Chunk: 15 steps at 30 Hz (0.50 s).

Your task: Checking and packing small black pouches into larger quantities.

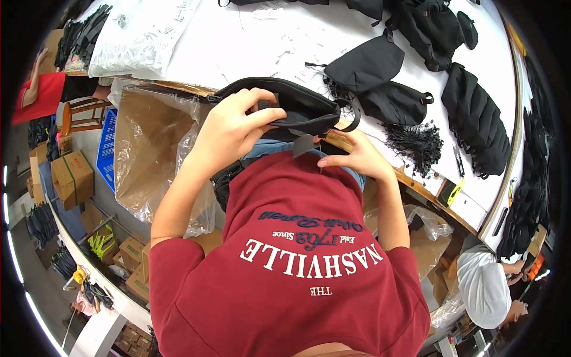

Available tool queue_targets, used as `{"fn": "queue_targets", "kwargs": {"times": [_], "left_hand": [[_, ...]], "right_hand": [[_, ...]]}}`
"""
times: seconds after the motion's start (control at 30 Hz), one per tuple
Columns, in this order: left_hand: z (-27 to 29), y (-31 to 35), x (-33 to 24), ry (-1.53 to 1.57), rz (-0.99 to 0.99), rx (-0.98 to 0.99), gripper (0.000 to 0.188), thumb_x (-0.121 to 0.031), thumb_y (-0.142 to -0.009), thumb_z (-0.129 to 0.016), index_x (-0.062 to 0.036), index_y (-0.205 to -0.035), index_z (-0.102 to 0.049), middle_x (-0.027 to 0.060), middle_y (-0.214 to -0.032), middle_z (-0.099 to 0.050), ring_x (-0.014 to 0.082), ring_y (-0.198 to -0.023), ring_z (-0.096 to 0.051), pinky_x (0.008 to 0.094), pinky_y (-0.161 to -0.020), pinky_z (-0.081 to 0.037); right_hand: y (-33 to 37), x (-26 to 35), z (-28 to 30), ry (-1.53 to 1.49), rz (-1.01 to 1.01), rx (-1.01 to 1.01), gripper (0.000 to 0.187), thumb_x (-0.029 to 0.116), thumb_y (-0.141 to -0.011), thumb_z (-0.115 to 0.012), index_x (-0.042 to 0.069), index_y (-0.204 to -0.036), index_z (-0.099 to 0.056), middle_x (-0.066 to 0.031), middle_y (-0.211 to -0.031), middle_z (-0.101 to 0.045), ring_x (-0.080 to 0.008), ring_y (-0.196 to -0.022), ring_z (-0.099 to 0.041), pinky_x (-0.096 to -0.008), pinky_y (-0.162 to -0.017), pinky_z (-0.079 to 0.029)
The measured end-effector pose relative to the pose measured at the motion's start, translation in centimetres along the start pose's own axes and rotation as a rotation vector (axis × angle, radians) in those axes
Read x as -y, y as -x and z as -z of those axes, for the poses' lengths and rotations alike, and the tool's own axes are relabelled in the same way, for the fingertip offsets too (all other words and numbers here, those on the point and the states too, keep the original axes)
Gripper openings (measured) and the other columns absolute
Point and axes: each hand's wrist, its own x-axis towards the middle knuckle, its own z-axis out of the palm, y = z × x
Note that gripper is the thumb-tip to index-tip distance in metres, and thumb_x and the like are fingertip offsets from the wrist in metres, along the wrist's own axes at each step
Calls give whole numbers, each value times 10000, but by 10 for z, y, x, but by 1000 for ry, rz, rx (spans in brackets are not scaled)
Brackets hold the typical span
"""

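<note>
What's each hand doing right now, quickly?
Left hand: closed, holding the black pouch at its mouth.
Right hand: partly curled beside the grey tag; whether it grips anything cannot be told.

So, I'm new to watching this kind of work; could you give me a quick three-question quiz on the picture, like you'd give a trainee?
1. Multiple choice: what colour is the plastic crate on the left side of the picture?
A) red
B) blue
C) green
2. True or false: the overlapping row of black fabric pieces lies to the right of the tangle of black cords.
3. Short answer: what is the person's left hand holding?

Key:
1. B
2. True
3. A black pouch, gripped by its rim
</note>
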Motion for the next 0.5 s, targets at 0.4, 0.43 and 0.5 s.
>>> {"fn": "queue_targets", "kwargs": {"times": [0.4,0.43,0.5], "left_hand": [[7,21,23,-133,122,22,180,-52,-763,-653,-51,-943,-648,78,-795,-569,265,-767,-544,364,-686,-455],[4,23,20,-72,134,44,170,-59,-769,-653,-52,-939,-647,78,-784,-562,264,-756,-539,363,-681,-453],[-3,22,15,-11,141,65,160,-66,-776,-654,-53,-935,-646,79,-773,-554,262,-745,-534,363,-676,-450]], "right_hand": [[46,-6,46,-699,-156,-357,431,182,-853,-687,-11,-1205,-530,-57,-839,-641,-99,-706,-608,-206,-654,-470],[54,-16,45,-745,-103,-426,508,237,-869,-676,-13,-1270,-489,-86,-903,-644,-119,-752,-622,-213,-693,-479],[50,-28,43,-1116,260,-129,611,410,-883,-643,35,-1326,-452,-115,-1277,-561,-228,-986,-589,-327,-830,-467]]}}
